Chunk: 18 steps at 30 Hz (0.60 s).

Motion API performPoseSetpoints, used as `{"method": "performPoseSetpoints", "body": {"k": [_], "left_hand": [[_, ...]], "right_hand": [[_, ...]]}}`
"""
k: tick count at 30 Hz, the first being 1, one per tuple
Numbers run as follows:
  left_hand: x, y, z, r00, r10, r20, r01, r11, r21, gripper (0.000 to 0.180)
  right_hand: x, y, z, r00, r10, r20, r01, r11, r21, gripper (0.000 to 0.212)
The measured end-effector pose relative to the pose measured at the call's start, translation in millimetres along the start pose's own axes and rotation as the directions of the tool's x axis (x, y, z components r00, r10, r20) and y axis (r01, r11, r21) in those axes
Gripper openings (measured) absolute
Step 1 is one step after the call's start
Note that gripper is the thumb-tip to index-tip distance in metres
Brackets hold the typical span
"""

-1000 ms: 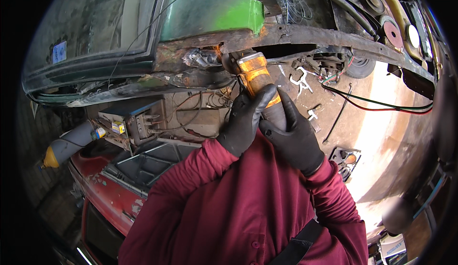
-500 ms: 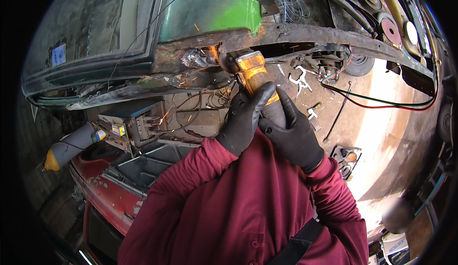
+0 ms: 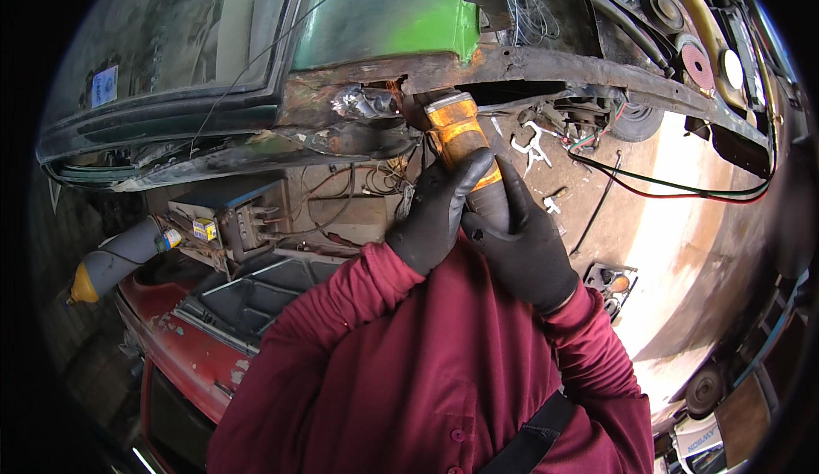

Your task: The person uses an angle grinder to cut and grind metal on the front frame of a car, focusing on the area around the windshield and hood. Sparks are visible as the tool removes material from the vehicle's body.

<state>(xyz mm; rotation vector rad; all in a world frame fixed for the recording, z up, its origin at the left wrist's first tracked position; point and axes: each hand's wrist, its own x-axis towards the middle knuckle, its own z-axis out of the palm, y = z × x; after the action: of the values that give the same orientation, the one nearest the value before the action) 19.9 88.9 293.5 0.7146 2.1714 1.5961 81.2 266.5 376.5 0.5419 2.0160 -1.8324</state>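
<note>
Both my black-gloved hands grip a yellow and black angle grinder (image 3: 459, 126). My left hand (image 3: 431, 216) is wrapped round its left side, thumb over the body. My right hand (image 3: 531, 250) closes round the grey rear part of the body. The grinder's head reaches up to a rusty, dark car body sill (image 3: 503, 69). Beside the head, a patch of bare, shiny metal (image 3: 363, 101) shows on the rusted panel. The disc is mostly hidden in shadow at the sill, and I cannot tell whether it touches. A faint orange glow shows there.
A green car door (image 3: 192, 116) fills the upper left. Below it stand a boxy machine (image 3: 235, 218) with cables and a grey gas cylinder (image 3: 124, 261), beside a red car panel (image 3: 183, 354). Hoses (image 3: 674, 191) hang at right above a metal bar (image 3: 597, 205) on the floor.
The bright sparks and orange glow at the grinder's disc have mostly faded. The view has shifted slightly, while both hands keep their hold on the grinder.
</note>
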Motion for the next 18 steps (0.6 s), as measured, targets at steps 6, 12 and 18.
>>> {"method": "performPoseSetpoints", "body": {"k": [6, 12, 18], "left_hand": [[2, 1, -1, 1.0, -0.015, 0.012, 0.015, 0.999, 0.029, 0.059], [2, 1, -6, 0.997, 0.079, 0.022, -0.082, 0.974, 0.212, 0.054], [-1, -2, -2, 0.955, -0.296, 0.015, 0.293, 0.935, -0.201, 0.05]], "right_hand": [[1, 10, 2, 1.0, 0.0, 0.016, -0.002, 0.996, 0.094, 0.088], [3, 13, 1, 1.0, -0.015, 0.023, 0.013, 0.996, 0.092, 0.089], [1, 14, 3, 0.997, 0.077, 0.0, -0.077, 0.997, -0.011, 0.091]]}}
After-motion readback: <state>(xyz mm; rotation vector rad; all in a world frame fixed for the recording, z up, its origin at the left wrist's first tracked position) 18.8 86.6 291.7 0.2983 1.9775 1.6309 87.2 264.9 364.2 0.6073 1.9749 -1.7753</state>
